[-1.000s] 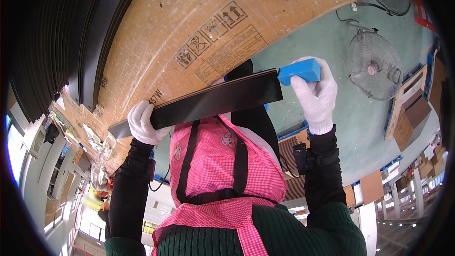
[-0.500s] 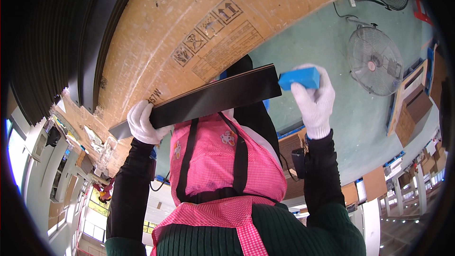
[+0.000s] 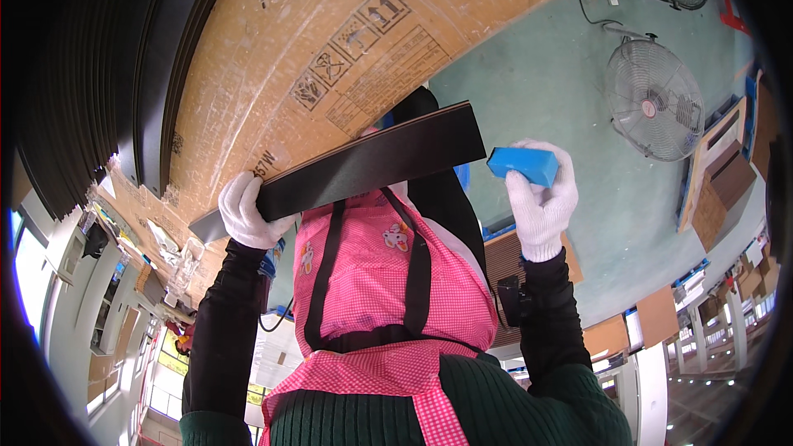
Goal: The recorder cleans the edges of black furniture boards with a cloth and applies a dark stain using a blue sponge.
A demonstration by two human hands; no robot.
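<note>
currently, the left fingers [image 3: 238, 196] are clamped on the dark board [image 3: 376, 155], which extends rightward from them. the right fingers [image 3: 519, 194] are clamped on the blue block [image 3: 530, 162], held apart from the board's right end.

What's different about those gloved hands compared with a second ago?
The right hand has drawn the blue block back toward the body, leaving a clear gap from the black strip, whose right end now sits a little higher in view. Nothing was picked up or let go; the left hand still grips the strip near its left end.
</note>
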